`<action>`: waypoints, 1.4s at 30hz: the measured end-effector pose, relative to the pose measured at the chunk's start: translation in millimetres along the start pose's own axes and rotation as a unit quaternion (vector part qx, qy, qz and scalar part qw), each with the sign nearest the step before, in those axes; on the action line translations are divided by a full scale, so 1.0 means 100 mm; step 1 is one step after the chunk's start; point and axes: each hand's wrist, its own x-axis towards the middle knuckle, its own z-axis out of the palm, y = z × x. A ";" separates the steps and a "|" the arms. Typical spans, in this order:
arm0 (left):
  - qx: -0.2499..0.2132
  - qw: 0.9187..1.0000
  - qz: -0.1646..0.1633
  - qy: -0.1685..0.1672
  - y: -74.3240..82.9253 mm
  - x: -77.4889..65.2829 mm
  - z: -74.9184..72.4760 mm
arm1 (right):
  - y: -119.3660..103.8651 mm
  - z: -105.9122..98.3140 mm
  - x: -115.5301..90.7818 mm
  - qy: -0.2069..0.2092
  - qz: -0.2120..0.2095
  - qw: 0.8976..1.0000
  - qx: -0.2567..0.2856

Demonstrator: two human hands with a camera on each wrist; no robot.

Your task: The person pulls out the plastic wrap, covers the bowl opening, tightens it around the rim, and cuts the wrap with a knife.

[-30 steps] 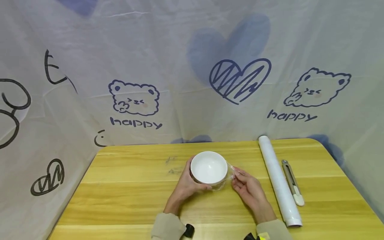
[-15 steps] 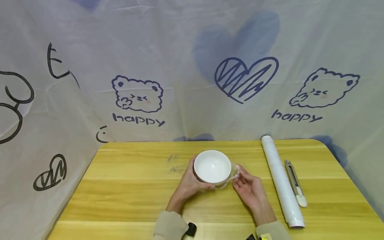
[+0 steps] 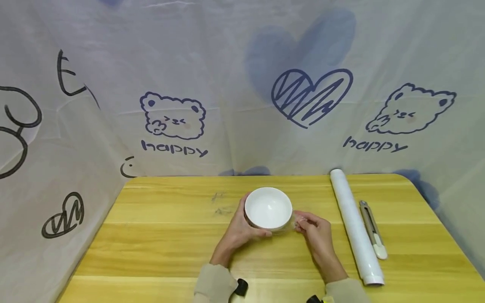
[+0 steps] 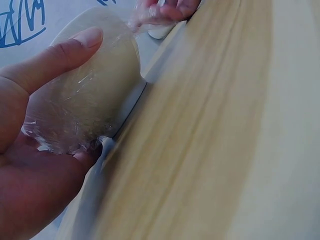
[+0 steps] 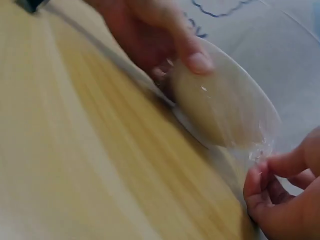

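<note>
A white bowl stands in the middle of the wooden table, its outside wrapped in clear plastic wrap. My left hand grips the bowl from the left, with the thumb along its near side and the fingers round the far left. On the other side, my right hand pinches a gathered edge of the plastic wrap between thumb and forefinger, just off the bowl's right side. The right wrist view shows the wrap stretching from the bowl to those fingertips.
To the right lies a long white roll of plastic wrap, slanting across the wooden table. Beside it is a utility knife with a grey and white handle. A printed cloth hangs behind the table.
My right hand's fingers loosened and spread slightly half a second ago, and now pinch the wrap again closer in. My left hand still holds the bowl. The head view has shifted slightly.
</note>
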 end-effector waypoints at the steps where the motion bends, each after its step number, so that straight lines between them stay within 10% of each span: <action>1: -0.001 1.000 0.000 -0.002 0.00 0.00 0.00 | 0.02 0.03 0.00 0.002 -0.026 0.999 -0.035; 10: 0.010 1.000 -0.013 -0.008 0.01 -0.02 0.01 | 0.08 0.13 -0.05 0.051 -0.168 0.955 -0.240; 16: 0.164 0.985 -0.013 0.055 0.07 -0.05 -0.03 | 0.00 0.10 -0.09 0.000 -0.205 0.927 -0.315; 22: 0.161 0.986 0.004 0.040 0.10 -0.03 -0.04 | -0.01 0.11 -0.12 -0.073 -0.156 0.951 -0.258; 35: 0.150 0.987 0.007 0.064 0.04 -0.06 0.17 | 0.15 0.25 -0.16 0.015 -0.180 0.944 -0.276; 39: 0.153 0.986 0.015 0.062 0.03 -0.04 0.18 | 0.10 0.22 -0.13 -0.032 -0.080 0.988 -0.132; 42: 0.159 0.986 0.017 0.056 0.01 -0.01 0.18 | 0.06 0.17 -0.12 -0.073 0.021 0.997 0.023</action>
